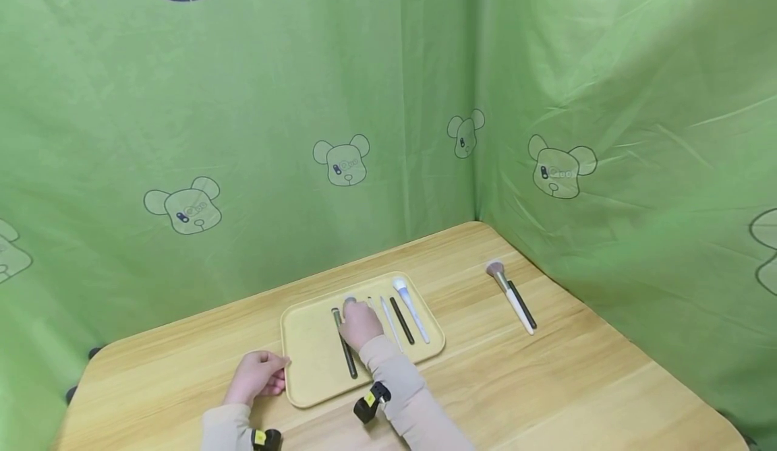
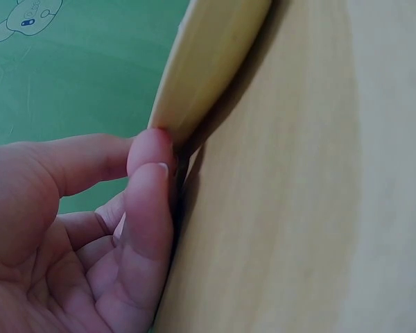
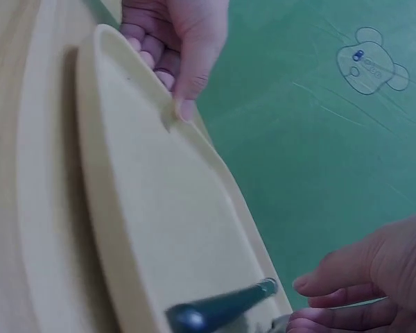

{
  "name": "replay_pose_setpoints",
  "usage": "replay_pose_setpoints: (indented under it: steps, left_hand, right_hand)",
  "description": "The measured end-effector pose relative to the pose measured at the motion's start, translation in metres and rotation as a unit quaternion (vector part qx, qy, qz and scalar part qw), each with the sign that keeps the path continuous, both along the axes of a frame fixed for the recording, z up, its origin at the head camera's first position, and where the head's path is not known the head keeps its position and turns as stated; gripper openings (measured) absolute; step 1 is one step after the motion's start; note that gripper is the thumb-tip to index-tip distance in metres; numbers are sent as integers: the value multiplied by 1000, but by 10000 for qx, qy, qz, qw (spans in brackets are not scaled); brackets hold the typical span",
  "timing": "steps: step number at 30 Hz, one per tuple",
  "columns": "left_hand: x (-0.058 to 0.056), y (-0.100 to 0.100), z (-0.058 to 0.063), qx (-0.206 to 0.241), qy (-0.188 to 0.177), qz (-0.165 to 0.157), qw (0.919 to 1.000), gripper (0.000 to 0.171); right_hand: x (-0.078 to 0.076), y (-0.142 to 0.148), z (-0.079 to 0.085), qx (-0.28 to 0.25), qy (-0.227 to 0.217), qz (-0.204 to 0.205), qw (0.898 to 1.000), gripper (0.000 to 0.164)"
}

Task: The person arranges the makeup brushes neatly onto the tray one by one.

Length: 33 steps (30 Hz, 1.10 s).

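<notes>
At the left end of a pale yellow tray (image 1: pixel 309 350), my left hand (image 1: pixel 257 375) pinches the rim, thumb on top and fingers below. My right hand (image 1: pixel 362 326) is over the tray's middle, its fingertips touching a grey-headed makeup brush (image 1: pixel 350 299) that the hand mostly hides. In the right wrist view the thumb is apart from that brush. Just left of this hand lies a dark makeup brush (image 1: pixel 344 343). To its right on the tray are a slim pale brush (image 1: pixel 391 323), a black stick (image 1: pixel 403 321) and a white makeup brush (image 1: pixel 411 309).
Off the tray, a large fluffy makeup brush (image 1: pixel 511 296) with a white handle lies beside a black stick (image 1: pixel 523 305) on the wooden table (image 1: pixel 546 383). Green curtains (image 1: pixel 261 114) close in the back and right side.
</notes>
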<state>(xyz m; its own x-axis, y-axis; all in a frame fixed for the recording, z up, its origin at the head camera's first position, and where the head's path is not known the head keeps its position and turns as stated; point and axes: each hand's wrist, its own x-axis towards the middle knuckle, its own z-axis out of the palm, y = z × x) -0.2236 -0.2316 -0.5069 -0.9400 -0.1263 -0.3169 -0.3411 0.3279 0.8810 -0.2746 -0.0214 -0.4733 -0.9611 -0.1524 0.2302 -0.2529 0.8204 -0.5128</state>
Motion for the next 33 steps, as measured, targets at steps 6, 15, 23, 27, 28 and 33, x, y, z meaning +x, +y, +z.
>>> replay_pose_setpoints:
  steps: [6,15,23,27,28,33]
  left_hand:
    - [0,-1,-2,-10,-3,16,10000,20]
    - [0,-2,-3,5,3,39,10000,21]
    - [0,0,-1,-9,-33,33,10000,21]
    - [0,1,0,-17,-46,7,10000,21]
    - [0,1,1,-18,-49,8,10000,21]
    - [1,2,3,-25,-59,21,10000,20]
  right_hand:
    - [-6,12,6,-285,33,80,9996,22]
    - [-14,30,17,-311,140,-188,9992,20]
    - [-20,54,20,-301,143,-333,9989,21]
    - [-24,71,19,-225,333,-534,9978,24]
    - [-25,75,19,-204,398,-572,9974,24]
    - [-30,101,16,-171,620,-697,9955,23]
